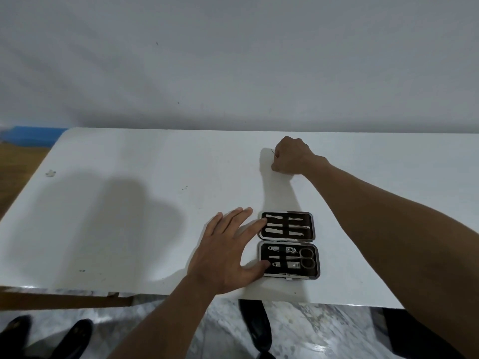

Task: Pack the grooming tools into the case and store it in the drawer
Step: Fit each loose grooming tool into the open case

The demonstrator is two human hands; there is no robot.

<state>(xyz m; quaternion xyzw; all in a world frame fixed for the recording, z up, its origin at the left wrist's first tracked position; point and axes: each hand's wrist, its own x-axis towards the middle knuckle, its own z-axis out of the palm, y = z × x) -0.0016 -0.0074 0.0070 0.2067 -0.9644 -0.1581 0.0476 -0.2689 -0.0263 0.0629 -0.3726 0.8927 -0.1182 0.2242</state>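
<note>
An open black grooming case (288,244) with a metal rim lies near the front edge of the white table (129,203). Its far half holds several slim metal tools under straps; its near half holds clippers and small scissors (307,259). My left hand (228,247) lies flat with fingers spread, index finger and thumb touching the case's left edge. My right hand (293,156) is far back on the table, fingers closed around a thin metal tool (273,152) whose tip sticks out to the left.
A grey wall rises right behind the table. A small scrap (50,173) lies near the table's left edge. Below the front edge are a marble floor, dark shoes (255,322) and a wooden strip (64,300). No drawer shows.
</note>
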